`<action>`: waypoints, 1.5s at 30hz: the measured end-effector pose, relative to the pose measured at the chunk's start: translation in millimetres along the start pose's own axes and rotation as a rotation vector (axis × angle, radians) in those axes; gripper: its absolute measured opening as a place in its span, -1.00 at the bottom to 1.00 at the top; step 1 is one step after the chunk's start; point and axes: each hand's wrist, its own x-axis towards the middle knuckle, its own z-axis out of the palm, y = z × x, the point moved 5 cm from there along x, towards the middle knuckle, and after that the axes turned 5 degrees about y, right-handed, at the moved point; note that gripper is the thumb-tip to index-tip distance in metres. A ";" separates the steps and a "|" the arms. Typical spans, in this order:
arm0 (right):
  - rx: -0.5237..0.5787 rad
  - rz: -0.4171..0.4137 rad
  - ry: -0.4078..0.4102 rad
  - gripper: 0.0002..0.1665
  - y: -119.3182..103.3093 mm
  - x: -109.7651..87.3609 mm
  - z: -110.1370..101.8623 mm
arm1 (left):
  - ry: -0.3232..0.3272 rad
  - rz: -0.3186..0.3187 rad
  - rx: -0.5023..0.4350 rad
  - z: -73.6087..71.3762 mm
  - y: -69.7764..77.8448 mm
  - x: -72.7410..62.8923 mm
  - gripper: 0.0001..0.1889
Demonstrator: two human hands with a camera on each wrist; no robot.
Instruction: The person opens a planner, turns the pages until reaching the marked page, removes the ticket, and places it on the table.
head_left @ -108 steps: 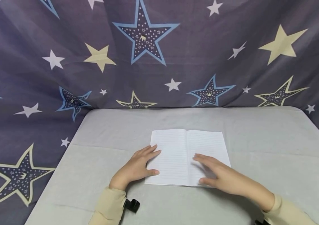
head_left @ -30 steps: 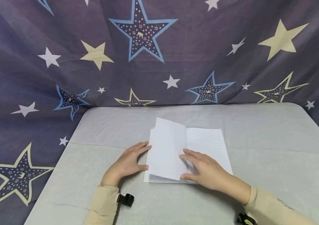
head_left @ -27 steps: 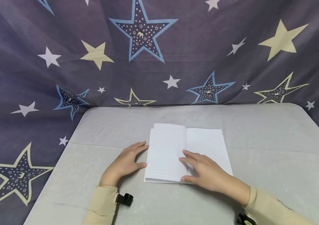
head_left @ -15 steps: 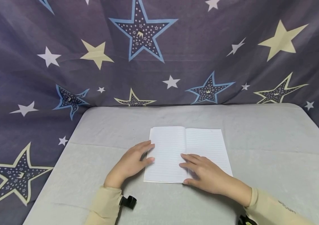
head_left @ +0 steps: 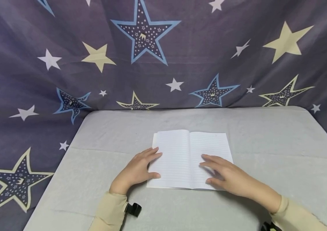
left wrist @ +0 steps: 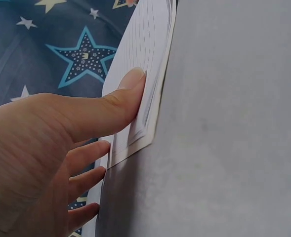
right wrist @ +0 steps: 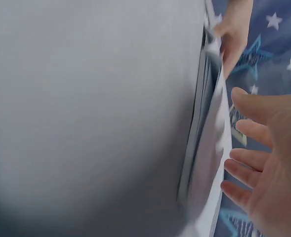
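Note:
An open notebook (head_left: 175, 160) with lined white pages lies on the table, its spine pointing toward the person. My left hand (head_left: 136, 170) rests on the left page's outer edge, fingers spread; in the left wrist view the thumb (left wrist: 110, 108) presses on the page near its corner. Over the right page is my right hand (head_left: 232, 178), fingers spread and slightly bent, with a shadow beneath. The right wrist view shows these fingers apart, nothing between them, beside the notebook's page edges (right wrist: 204, 128). Part of the right page's lower corner is hidden by that hand.
A light grey cloth covers the table (head_left: 281, 154). Behind it and along the sides hangs a dark curtain (head_left: 198, 38) printed with stars. Black straps with small devices sit at both wrists, the left wrist device (head_left: 134, 209) close to the table's front.
A leaf that stood raised on the left side has come down flat. My left hand moved onto the page's edge, and my right hand shifted rightward from the spine over the right page.

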 end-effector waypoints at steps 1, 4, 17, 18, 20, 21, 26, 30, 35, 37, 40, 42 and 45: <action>-0.014 0.000 0.000 -0.39 4.8 -3.3 -3.5 | 0.001 0.001 0.001 -0.2 0.0 -0.1 -0.20; -0.037 0.035 -0.048 -0.27 19.9 -13.1 -11.8 | 0.002 -0.002 0.002 -0.6 -0.1 -0.6 -0.19; -0.004 0.105 -0.144 0.14 52.6 -30.8 -21.3 | -0.002 0.008 0.003 -0.5 0.1 -1.1 -0.19; -0.006 0.099 -0.138 0.16 53.4 -30.7 -21.3 | -0.003 0.010 0.002 -0.3 0.2 -1.0 -0.19; -0.010 0.082 -0.125 0.20 54.3 -30.6 -21.3 | -0.004 0.013 0.000 0.0 0.5 -0.8 -0.18; -0.014 0.072 -0.121 0.21 54.7 -30.5 -21.1 | -0.004 0.015 0.002 0.0 0.5 -0.6 -0.18; -0.023 0.043 -0.101 0.22 54.3 -31.2 -21.4 | -0.007 0.017 0.004 -0.5 0.5 -0.6 -0.18; -0.037 0.046 -0.077 0.11 53.0 -30.5 -20.9 | -0.010 0.009 0.005 -1.0 -0.2 -1.0 -0.17; -0.092 0.090 -0.053 -0.08 49.5 -29.6 -18.6 | -0.013 0.003 0.004 -0.6 -0.7 -0.8 -0.17; -0.110 0.120 -0.032 -0.04 47.4 -29.2 -18.9 | -0.014 0.003 0.005 -0.2 -0.8 -0.6 -0.17; -0.092 0.183 0.026 0.15 44.9 -25.9 -21.3 | -0.015 0.004 0.004 -0.2 -1.1 -0.5 -0.17; -0.059 0.224 0.081 0.29 42.6 -22.0 -23.2 | -0.013 0.007 0.001 -0.8 -1.7 -0.6 -0.16; 0.011 0.267 0.122 0.38 35.6 -13.4 -22.8 | -0.012 -0.001 -0.002 -2.0 -5.1 -1.7 -0.16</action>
